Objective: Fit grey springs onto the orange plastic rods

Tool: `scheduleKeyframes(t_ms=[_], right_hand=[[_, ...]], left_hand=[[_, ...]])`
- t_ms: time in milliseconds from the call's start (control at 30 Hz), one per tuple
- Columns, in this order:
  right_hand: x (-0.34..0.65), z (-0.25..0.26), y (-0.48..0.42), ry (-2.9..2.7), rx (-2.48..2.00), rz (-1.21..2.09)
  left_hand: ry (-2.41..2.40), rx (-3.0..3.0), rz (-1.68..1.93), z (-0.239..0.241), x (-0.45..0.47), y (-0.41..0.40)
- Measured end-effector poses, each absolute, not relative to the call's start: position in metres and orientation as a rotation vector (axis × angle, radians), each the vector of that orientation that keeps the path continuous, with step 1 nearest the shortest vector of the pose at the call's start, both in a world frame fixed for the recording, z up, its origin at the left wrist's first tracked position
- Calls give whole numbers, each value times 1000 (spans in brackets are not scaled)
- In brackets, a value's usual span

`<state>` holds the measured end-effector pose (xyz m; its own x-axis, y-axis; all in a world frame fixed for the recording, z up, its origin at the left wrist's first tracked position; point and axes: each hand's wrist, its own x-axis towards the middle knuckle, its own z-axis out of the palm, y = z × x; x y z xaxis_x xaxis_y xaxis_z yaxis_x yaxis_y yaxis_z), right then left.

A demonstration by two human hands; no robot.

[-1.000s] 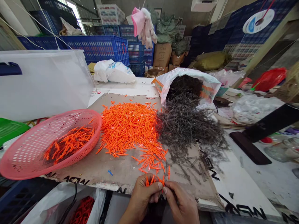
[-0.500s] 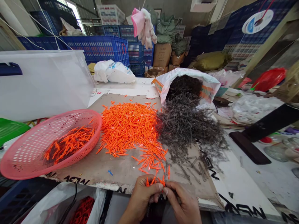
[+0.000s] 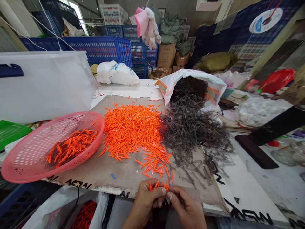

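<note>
My left hand [image 3: 145, 203] and my right hand [image 3: 186, 206] meet at the near edge of the cardboard sheet [image 3: 100, 171]. Both are closed, fingertips pinched together over a few small orange plastic pins [image 3: 158, 185] that stick up between them. What the right hand pinches is too small to name. Just beyond lies a big heap of orange pins [image 3: 133, 127], and to its right a heap of dark metal springs [image 3: 190, 130] spilling from a white sack [image 3: 183, 78]. A pink basket [image 3: 35, 159] at the left holds assembled orange pieces.
A translucent plastic bin [image 3: 45, 82] stands behind the basket, a green tray [image 3: 11, 132] at the far left. Blue crates [image 3: 100, 49] line the back. A black stand [image 3: 264, 140] sits on the right. Bags hang below the table edge [image 3: 83, 213].
Nothing much has changed; my hands stay pinched together at the table edge, with only slight finger movement and a small shift of view.
</note>
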<state>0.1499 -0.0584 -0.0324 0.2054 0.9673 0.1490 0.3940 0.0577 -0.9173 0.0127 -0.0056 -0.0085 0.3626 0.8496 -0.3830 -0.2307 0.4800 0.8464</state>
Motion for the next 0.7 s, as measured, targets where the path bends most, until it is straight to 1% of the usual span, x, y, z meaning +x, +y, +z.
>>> scheduleKeyframes(t_ms=[300,467,533,600,700], right_hand=[[148,-28,-55,-1369,-1470,860],[142,-32,-50,-1068,-1378,1338],[140,-35,-50,-951,-1333,1421],[138,-37,-51,-965,-1356,1333],[135,-38,-55,-1154,-1453,955]], left_hand=[[883,747,806,-7,12,-3],[893,708,787,-4,8,-2],[920,711,786,-4,9,-2],[937,716,789,-4,10,-2],[940,714,804,-5,12,-2]])
